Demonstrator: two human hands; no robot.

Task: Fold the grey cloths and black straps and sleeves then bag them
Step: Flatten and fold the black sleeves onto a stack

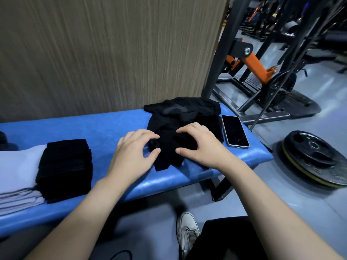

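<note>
— What's she got under her hands?

— A black sleeve (169,147), near the right end of the blue table (93,128), on top of a loose heap of black pieces (180,107). The left hand (131,149) has fingers and thumb curled at the sleeve's left edge, pinching a small bunch of it, I think. The right hand (199,145) lies curled over the middle, thumb and fingertips pressing in.

— Will it behave?

— It looks thin, soft and light, so it should crease easily but sag and slide if lifted by one point. I'd take it at two corners or along one edge and smooth it flat first.

— And the finished ones?

— A stack of folded black pieces (65,167) sits to the left, touching folded grey cloths (16,177). A phone (234,131) lies just beside the heap. I can't see any bag.
</note>
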